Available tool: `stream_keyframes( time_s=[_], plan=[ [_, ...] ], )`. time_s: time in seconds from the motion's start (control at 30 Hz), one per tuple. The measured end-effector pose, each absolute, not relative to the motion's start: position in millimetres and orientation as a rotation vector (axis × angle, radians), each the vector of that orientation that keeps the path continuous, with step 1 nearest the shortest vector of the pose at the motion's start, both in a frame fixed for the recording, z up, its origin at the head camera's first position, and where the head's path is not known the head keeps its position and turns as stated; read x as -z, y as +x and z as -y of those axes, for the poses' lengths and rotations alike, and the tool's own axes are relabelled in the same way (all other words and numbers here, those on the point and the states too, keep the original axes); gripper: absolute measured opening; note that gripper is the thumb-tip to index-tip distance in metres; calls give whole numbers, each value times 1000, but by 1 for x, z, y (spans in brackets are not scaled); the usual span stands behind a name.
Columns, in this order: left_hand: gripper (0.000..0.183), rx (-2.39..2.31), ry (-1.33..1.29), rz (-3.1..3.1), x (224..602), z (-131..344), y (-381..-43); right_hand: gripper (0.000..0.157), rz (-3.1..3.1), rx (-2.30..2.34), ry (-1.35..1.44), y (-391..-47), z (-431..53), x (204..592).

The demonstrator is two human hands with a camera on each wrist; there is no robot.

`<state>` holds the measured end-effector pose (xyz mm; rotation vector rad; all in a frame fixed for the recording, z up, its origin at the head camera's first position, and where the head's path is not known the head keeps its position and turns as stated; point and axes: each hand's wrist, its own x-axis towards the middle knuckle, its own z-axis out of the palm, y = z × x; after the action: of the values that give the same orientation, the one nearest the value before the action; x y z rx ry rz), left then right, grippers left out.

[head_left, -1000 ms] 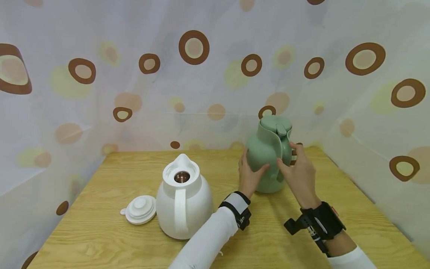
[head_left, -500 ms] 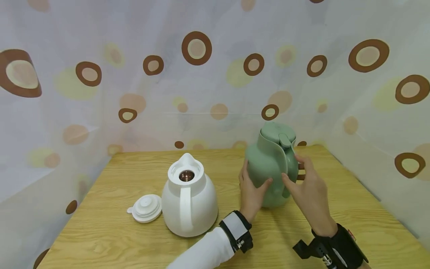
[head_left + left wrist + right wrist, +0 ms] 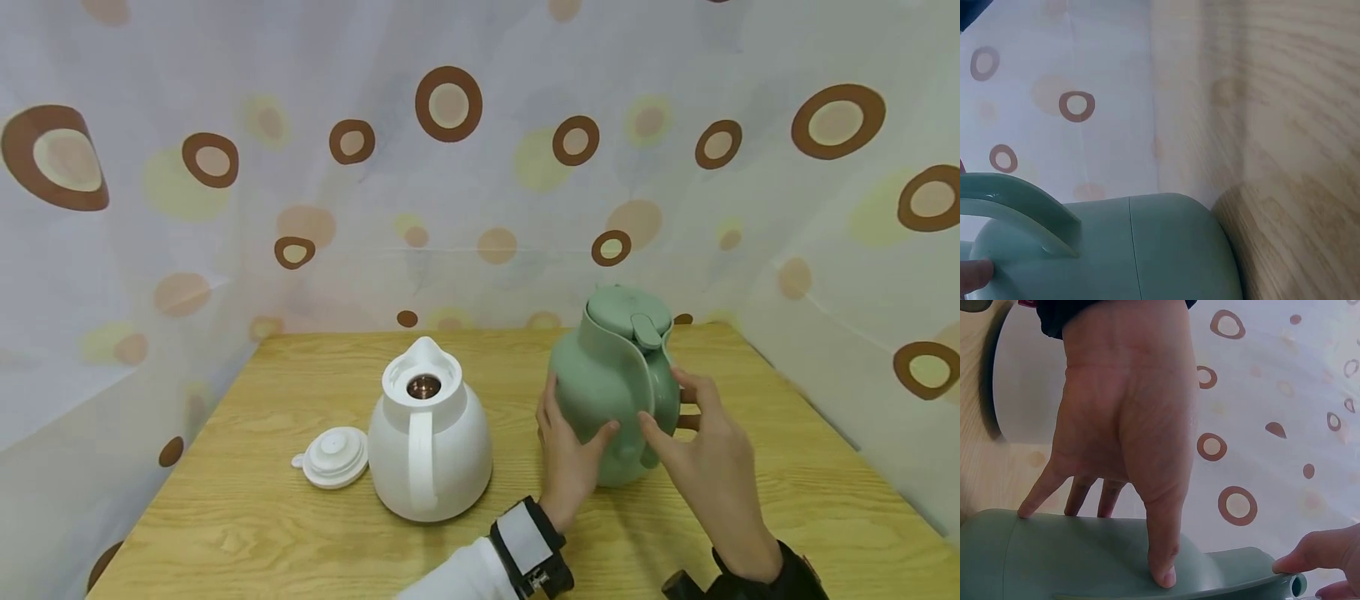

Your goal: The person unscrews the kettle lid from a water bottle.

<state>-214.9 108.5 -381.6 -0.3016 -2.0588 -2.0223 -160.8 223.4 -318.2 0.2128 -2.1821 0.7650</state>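
Note:
A pale green thermos jug (image 3: 596,379) leans slightly over the right part of the table, its green lid (image 3: 628,310) in place. My left hand (image 3: 566,467) holds the belly from the left, thumb toward me and fingers round the far side. At the jug's right side, my right hand (image 3: 712,467) pinches around the handle, thumb in front and fingers behind. The left wrist view shows the curved handle (image 3: 1029,199) on the jug's body, with the base close to the table. Left of both hands stands a white thermos jug (image 3: 393,454), its mouth uncovered and handle toward me.
A white lid (image 3: 333,460) lies upside-down-looking beside the white jug, to its left. The wooden table (image 3: 225,517) runs back to a patterned cloth wall (image 3: 510,292), which also rises on the left and right.
The green jug has come nearer to me and slightly right, carried by both hands. The view has shifted a little; the white jug and its lid stay where they stood.

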Motion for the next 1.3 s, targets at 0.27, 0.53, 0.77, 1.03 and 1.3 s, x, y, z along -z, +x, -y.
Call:
stream_keyframes(
  time_s=[0.27,0.53,0.77,1.03,1.3],
  plan=[
    [88,2033,-258,2065,386,-106,-205,59,2174,-760,199,-151,-219,318],
    [88,2061,-242,2076,382,-103,-194,58,2178,-761,162,-142,-215,316],
    [87,2048,-275,2094,385,-99,-194,57,2178,-789,133,-142,-212,317],
    [69,1628,-661,1969,370,-94,-191,53,2246,-917,105,-142,-223,304],
    [50,1886,-1043,1960,354,-106,-181,59,2452,-871,437,-184,-258,254]
  ],
)
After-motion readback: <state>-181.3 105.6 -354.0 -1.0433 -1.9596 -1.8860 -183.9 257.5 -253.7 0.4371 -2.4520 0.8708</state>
